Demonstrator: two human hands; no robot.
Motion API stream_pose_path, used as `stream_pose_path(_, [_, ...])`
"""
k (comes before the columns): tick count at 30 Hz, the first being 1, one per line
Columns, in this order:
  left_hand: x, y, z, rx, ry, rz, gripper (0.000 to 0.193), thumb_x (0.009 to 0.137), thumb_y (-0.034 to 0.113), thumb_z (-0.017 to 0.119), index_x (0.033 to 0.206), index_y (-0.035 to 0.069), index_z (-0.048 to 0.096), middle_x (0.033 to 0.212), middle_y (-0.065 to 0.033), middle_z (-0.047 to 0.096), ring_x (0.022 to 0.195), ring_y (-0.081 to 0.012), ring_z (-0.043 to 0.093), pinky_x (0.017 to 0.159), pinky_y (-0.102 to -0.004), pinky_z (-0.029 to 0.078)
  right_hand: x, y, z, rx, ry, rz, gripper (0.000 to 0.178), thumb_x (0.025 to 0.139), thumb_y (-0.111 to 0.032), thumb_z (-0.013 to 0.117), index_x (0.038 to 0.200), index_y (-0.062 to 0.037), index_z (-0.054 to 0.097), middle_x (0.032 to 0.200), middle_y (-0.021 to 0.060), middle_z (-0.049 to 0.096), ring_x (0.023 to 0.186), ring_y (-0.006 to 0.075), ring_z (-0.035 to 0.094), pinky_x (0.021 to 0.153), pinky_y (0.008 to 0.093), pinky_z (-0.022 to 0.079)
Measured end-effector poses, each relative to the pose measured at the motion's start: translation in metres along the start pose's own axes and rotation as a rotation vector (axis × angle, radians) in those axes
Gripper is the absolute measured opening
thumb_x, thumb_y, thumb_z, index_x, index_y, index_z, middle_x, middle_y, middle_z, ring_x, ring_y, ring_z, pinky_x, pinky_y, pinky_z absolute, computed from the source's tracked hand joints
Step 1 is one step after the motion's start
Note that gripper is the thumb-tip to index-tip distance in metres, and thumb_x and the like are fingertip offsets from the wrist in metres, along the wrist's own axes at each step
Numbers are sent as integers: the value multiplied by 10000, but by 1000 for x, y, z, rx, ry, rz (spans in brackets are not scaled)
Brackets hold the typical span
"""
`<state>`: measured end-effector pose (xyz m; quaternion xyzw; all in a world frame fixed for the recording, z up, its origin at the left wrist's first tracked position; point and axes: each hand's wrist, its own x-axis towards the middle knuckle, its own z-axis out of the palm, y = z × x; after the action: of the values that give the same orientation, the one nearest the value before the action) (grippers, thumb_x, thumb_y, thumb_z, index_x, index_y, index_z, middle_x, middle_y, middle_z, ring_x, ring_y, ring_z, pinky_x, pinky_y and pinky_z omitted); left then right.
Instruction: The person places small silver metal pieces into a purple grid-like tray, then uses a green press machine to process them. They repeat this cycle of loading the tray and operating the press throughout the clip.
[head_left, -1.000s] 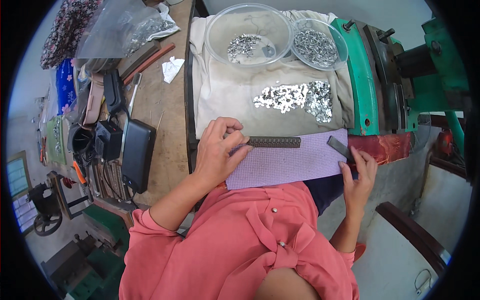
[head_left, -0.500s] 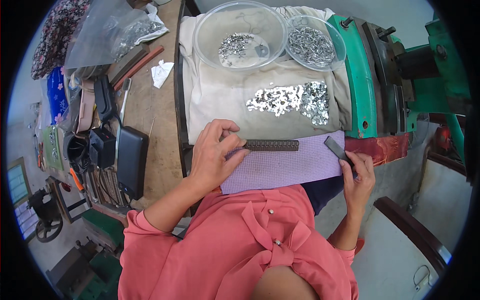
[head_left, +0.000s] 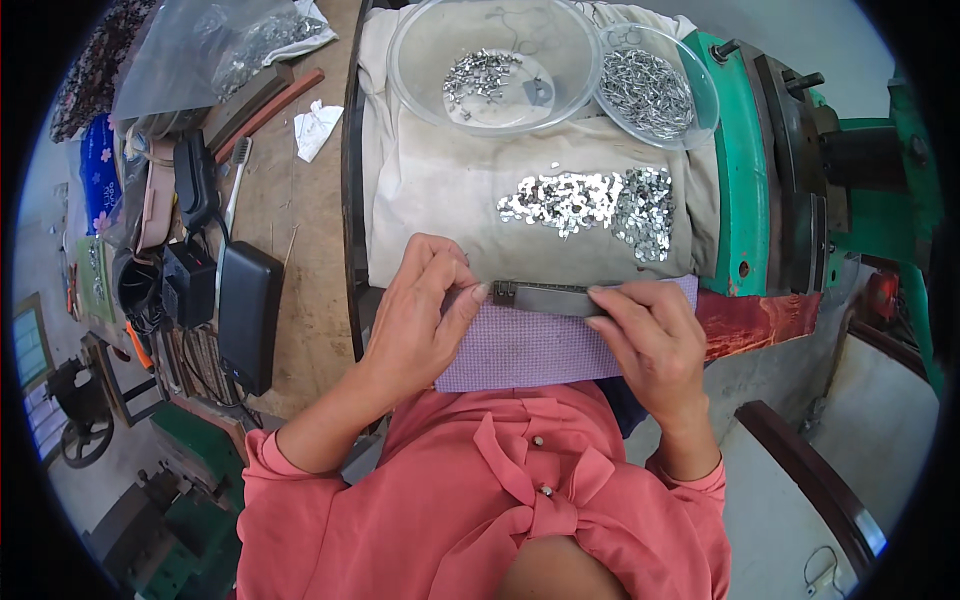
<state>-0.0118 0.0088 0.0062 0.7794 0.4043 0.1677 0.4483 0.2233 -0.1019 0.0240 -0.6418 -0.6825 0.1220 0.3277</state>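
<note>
My left hand (head_left: 422, 310) pinches the left end of a dark slotted metal bar (head_left: 503, 292) between thumb and fingers. A flat grey metal strip (head_left: 550, 300) is held at its right end by my right hand (head_left: 652, 335). The strip lies lengthwise along the bar and covers most of its slots; only the leftmost slots and a thin back edge show. Both pieces are over the far edge of a purple checked cloth (head_left: 530, 352). Just beyond them, a pile of small shiny metal discs (head_left: 570, 203) is spread on a beige cloth (head_left: 430, 190).
At the back stand a large clear tub (head_left: 400, 85) with small metal parts and a smaller tub (head_left: 712, 110) full of metal pins. A green machine (head_left: 740, 200) borders the right. On the wooden table (head_left: 310, 220) at left lie a black case (head_left: 248, 315) and a toothbrush (head_left: 234, 185).
My right hand has moved left with the grey strip and laid it along the slotted bar. My left hand still grips the bar's end. The view has shifted slightly.
</note>
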Motion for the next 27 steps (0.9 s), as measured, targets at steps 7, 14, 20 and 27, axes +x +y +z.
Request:
stream_pose_path(7, [2,9,8,86,8,-2,154,962,129,641,904,4,572,1067,-162,503,891,-280,530,765,-344,453,9,2,16,37,-96,-23,341,729,-56,809,1055,-37,712,941,67,623,792,251,617,656,372,518])
stream_pose_path(14, [3,13,13,172,13,-5,144,911,108,672,879,3,579,1087,-176,504,936,-301,539,796,-373,450,11,7,17,61,-119,-26,332,737,-68,803,1057,-42,715,938,64,615,798,245,606,663,367,512])
stream_pose_path(20, [2,15,11,189,-13,-20,138,889,98,685,874,8,581,1113,-182,509,984,-319,537,844,-376,440,6,10,12,65,-105,68,376,728,-105,829,1084,-43,727,930,68,607,809,256,597,681,374,499])
stream_pose_path(27, [4,16,8,116,-11,-87,201,775,55,763,916,19,625,1116,-172,520,1031,-337,555,900,-375,455,-15,16,15,22,0,145,355,717,-159,846,1051,-92,745,942,49,621,823,253,594,696,367,493])
